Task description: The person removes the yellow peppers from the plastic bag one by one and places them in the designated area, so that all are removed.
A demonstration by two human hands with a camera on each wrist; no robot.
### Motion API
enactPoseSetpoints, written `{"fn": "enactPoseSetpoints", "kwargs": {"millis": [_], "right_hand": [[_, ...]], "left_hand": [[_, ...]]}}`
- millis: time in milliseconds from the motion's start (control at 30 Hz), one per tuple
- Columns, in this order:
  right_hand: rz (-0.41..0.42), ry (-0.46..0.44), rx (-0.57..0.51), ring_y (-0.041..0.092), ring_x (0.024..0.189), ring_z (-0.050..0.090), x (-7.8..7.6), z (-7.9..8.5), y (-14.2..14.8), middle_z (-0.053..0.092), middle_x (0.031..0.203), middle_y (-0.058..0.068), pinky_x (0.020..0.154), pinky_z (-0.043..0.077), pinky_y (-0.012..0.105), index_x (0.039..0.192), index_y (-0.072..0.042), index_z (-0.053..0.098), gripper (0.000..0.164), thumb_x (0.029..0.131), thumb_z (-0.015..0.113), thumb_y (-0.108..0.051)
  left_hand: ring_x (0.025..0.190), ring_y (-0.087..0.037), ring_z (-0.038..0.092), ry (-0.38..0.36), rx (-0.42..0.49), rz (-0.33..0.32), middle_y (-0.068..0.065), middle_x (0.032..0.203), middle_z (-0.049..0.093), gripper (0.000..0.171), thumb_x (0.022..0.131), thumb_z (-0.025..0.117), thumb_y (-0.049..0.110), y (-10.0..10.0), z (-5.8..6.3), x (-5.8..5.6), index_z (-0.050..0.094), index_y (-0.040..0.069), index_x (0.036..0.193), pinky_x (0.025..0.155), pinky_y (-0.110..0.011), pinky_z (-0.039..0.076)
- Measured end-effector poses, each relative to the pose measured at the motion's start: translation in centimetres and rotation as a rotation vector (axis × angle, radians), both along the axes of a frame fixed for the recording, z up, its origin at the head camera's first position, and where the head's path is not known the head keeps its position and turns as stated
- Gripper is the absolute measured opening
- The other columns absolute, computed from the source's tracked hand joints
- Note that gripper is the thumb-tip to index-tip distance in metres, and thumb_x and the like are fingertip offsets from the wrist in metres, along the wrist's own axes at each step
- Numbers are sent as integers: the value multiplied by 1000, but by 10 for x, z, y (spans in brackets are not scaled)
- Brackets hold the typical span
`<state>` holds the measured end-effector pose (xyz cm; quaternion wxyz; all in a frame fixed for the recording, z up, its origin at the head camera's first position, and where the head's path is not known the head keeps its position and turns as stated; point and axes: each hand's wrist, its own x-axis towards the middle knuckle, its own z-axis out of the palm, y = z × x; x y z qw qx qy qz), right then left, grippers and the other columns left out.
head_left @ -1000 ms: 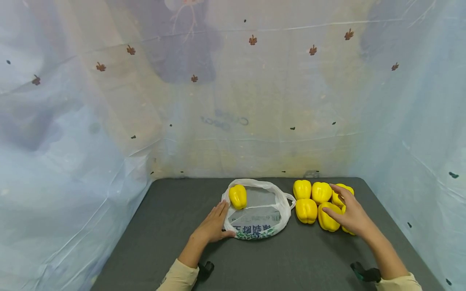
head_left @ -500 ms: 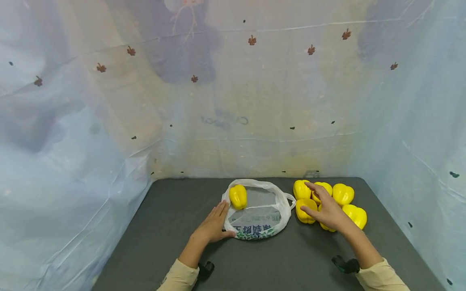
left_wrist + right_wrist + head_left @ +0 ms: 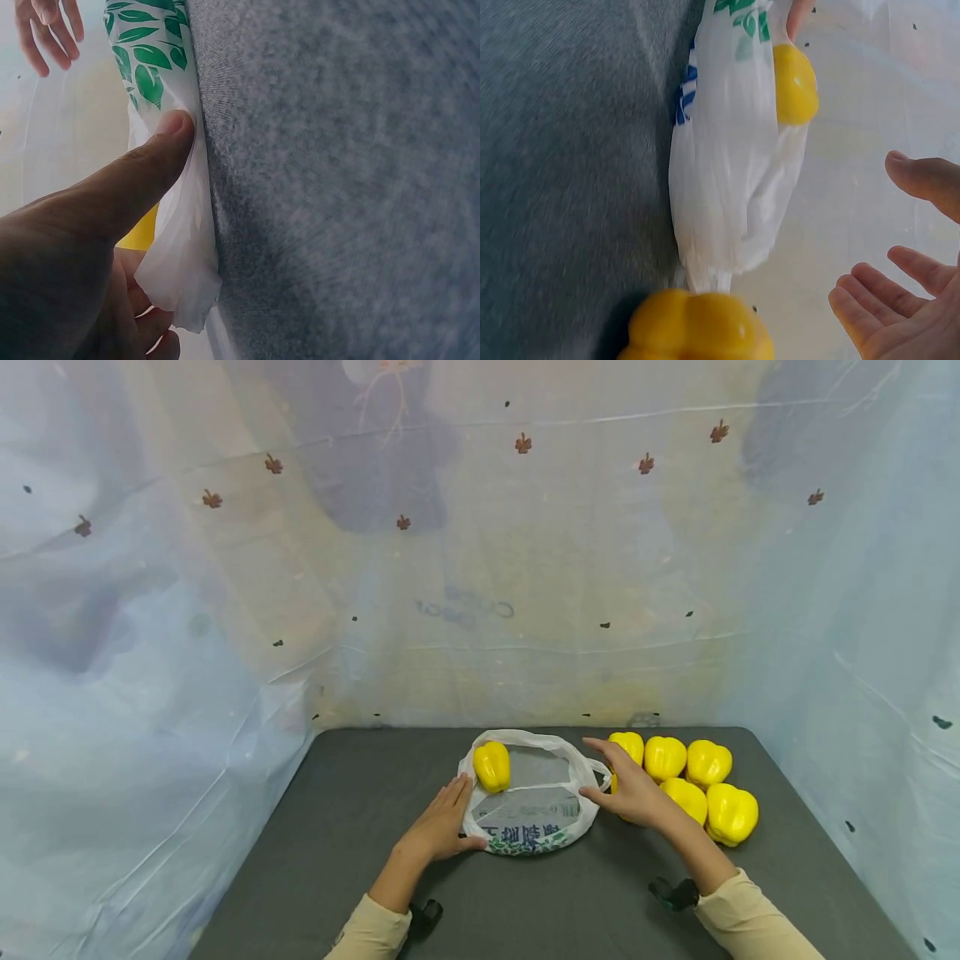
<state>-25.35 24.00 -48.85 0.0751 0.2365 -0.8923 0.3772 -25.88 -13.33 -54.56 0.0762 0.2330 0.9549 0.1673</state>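
A white plastic bag (image 3: 551, 742) with green leaf print and blue lettering stands on the dark table, its mouth held wide. Inside its back left lies a yellow bell pepper (image 3: 492, 767), which also shows above the rim in the right wrist view. My left hand (image 3: 438, 823) rests against the bag's left side, fingers straight, and in the left wrist view its thumb (image 3: 154, 154) presses on the plastic. By the bag's right rim and handle hovers my right hand (image 3: 633, 792), with nothing in it, thumb and fingers spread apart.
Several yellow bell peppers (image 3: 708, 764) sit in two rows right of the bag, some partly covered by my right hand. One bell pepper (image 3: 697, 330) is close to the bag's handle. Printed pale curtains (image 3: 465, 568) hang behind the dark table (image 3: 525, 910) and along its sides.
My right hand has moved left, from over the rightmost bell peppers past the group to the bag's right rim. My left hand, the bag and the bell pepper in it have stayed put.
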Motion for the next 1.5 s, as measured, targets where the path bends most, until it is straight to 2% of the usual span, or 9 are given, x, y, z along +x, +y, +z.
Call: {"fn": "enactPoseSetpoints", "kwargs": {"millis": [300,533,767,1067,1367,1500], "right_hand": [[82,-61,-32,50,142,49,-13,-2,-24,44,158,27,116,45,67,163,-1,38,82,97,83,-19],[133,-64,1,49,144,48,-25,-5,-42,43,160,26,117,44,63,164,1,35,84,98,82,-21],[151,-74,82,44,145,49,-38,-9,-61,39,166,25,116,47,60,164,1,36,86,97,83,-26],[139,-108,165,42,147,49,-52,-12,-85,40,167,22,119,44,61,166,-3,35,91,96,85,-31],[152,-138,165,42,145,50,-63,-15,-106,41,166,23,119,45,60,166,0,34,93,94,87,-26],[177,-137,144,44,144,50,-68,-19,-114,43,163,26,119,44,61,164,4,34,92,93,87,-22]], "left_hand": [[165,-37,16,9,-4,-8,-20,178,14,112,94,84,46,-2,-1,-1,18,-2,170,133,-53,19],[165,-35,16,1,-9,-2,-18,179,13,112,94,82,49,-2,-1,-1,17,-1,171,134,-52,19],[165,-35,16,0,-14,1,-18,179,14,112,94,82,49,-2,-1,-1,18,-1,171,134,-52,19],[165,-35,16,-4,-22,5,-18,179,13,112,94,82,50,-1,0,-1,18,-1,171,133,-52,19],[165,-35,15,-6,-27,4,-18,179,12,112,94,82,50,0,2,-1,18,0,171,134,-52,19],[165,-35,15,-7,-28,3,-18,179,12,112,94,81,50,-1,1,-1,18,0,171,134,-52,19]]}}
